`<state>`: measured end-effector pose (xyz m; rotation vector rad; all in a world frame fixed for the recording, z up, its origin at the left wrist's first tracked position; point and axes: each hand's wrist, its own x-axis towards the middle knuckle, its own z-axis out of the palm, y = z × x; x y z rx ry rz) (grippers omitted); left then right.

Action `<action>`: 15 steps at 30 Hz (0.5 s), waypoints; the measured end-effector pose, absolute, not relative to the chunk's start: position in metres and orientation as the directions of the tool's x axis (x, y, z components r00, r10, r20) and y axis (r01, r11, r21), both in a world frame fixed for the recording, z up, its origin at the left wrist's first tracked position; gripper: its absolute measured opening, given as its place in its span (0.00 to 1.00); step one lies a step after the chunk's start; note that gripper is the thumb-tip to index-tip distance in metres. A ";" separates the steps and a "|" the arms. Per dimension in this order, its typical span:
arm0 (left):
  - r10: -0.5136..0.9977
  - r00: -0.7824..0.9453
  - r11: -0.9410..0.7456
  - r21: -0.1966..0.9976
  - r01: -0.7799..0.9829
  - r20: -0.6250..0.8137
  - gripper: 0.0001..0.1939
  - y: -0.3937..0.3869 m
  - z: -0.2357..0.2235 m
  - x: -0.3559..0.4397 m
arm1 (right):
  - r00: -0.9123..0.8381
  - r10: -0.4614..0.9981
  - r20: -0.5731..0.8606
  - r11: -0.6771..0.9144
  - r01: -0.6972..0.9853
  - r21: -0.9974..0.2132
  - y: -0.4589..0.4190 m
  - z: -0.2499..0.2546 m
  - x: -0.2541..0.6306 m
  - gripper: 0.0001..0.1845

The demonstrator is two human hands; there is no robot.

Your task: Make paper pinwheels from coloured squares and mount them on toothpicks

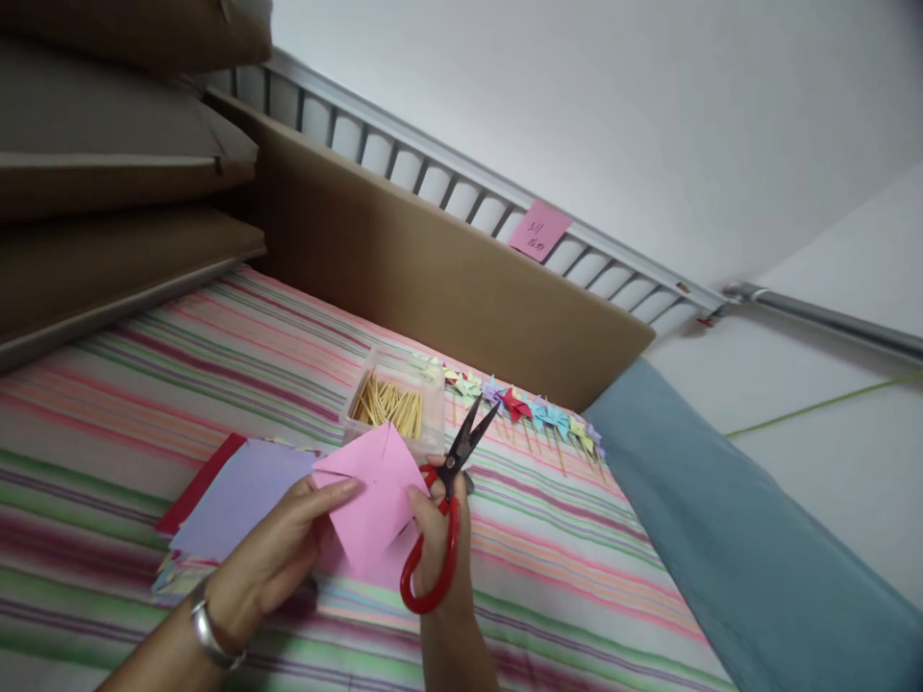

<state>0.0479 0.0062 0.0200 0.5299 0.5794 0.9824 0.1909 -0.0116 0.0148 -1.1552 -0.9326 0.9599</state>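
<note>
L hand (288,543) pinches pink sheet (371,495) over striped cloth (577,567), corners apparently slit, unfolded; R hand (431,531) grips its edge + scissors (451,463); row of pinwheels (516,405) made, paper stack (260,485) & loose sticks (393,404) unused

Pink paper (371,495): sq. sheet w/ a slit at its L corner & tiny dot near ctr., held up over the striped cloth (562,577) b/w L hand (288,543) & R hand (441,543), one corner up. Scissors (451,463): red hndls. hooked on R hand, dark blades apart, tips up & R, just beside paper.
</note>
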 end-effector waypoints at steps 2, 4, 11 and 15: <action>0.885 0.383 0.465 0.551 -0.693 -0.265 0.08 0.002 0.020 0.058 | 0.342 0.930 0.133 0.186 -0.126 -0.974 -0.011 0.011 0.191 0.19; 0.891 0.353 0.453 0.510 -0.731 -0.285 0.08 -0.001 0.019 0.065 | 0.372 0.913 0.167 0.227 -0.123 -0.966 -0.012 0.009 0.189 0.19; 0.943 0.260 0.330 0.687 -0.647 -0.208 0.17 -0.002 0.017 0.066 | 0.328 0.931 0.159 0.166 0.008 -0.986 -0.015 0.004 0.177 0.18; 0.973 0.093 0.225 0.778 -0.587 -0.212 0.15 0.014 0.021 0.039 | 0.226 0.971 0.078 0.063 0.074 -0.995 -0.013 0.004 0.174 0.17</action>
